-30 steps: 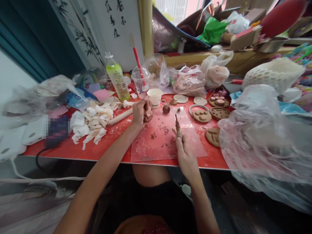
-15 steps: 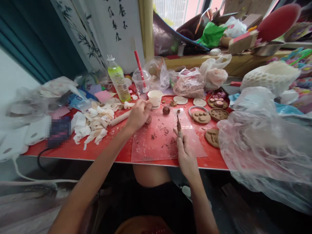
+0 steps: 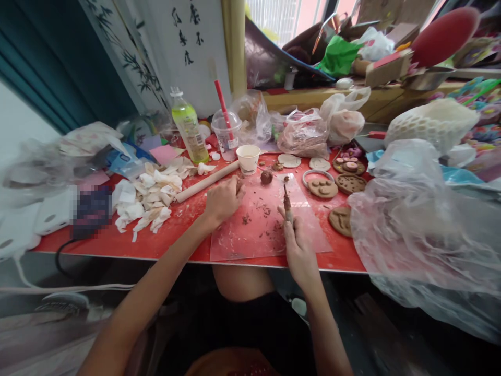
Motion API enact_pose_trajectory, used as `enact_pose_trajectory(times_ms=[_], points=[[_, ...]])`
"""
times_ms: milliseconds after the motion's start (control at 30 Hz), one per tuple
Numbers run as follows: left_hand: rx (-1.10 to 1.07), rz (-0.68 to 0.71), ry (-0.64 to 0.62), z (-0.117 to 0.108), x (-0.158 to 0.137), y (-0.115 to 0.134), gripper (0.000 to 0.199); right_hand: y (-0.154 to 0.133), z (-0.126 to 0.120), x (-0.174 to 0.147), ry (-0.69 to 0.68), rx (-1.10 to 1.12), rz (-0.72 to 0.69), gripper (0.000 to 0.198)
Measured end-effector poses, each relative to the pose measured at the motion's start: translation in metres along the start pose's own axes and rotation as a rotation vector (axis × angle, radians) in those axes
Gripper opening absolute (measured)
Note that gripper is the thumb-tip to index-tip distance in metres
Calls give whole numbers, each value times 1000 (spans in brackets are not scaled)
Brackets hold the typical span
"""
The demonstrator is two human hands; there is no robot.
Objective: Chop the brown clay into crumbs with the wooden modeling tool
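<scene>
My left hand [image 3: 226,199] is closed, fingers curled, over the left edge of a clear plastic sheet [image 3: 254,243]. Whatever its fingers hold is hidden. Over the sheet's right part, my right hand [image 3: 300,248] grips a slender clay-smeared tool [image 3: 288,204], its brown tip pointing away from me. Dark clay crumbs [image 3: 266,210] are scattered on the sheet between my hands. A dark brown ball of clay [image 3: 266,177] sits at the sheet's far edge, near a white paper cup [image 3: 248,159]. Beyond my left hand lies a pale rolling pin [image 3: 207,180].
Clay discs with raised shapes, including one with a smiling face [image 3: 323,189], lie at the right beside a large clear plastic bag [image 3: 407,224]. Crumpled tissues [image 3: 154,190] are heaped at the left. A green drink bottle [image 3: 190,128] and a lidded cup [image 3: 227,133] stand behind.
My left hand has come down and slightly toward me, away from the paper cup, uncovering the rolling pin's far end. My right hand and its tool have hardly moved.
</scene>
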State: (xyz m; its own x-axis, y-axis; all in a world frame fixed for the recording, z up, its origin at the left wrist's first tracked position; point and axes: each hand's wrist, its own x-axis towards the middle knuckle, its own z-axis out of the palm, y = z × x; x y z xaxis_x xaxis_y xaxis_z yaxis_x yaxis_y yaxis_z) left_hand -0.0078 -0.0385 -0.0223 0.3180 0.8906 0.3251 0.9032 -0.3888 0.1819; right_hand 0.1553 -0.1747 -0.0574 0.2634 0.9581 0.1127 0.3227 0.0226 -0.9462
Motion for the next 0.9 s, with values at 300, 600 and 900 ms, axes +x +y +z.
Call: enact_pose_trajectory(times_ms=[300,600,900], points=[[-787,-93,-5,9,26,-4,30,-3,-1,0,2,28,-21,49],[-1441,-280,-111,-4,28,9,34,0,1,0,8,33,-1,54],[-1668,-377,24,-4,27,7,28,2,-1,-1,-4,56,-14,55]])
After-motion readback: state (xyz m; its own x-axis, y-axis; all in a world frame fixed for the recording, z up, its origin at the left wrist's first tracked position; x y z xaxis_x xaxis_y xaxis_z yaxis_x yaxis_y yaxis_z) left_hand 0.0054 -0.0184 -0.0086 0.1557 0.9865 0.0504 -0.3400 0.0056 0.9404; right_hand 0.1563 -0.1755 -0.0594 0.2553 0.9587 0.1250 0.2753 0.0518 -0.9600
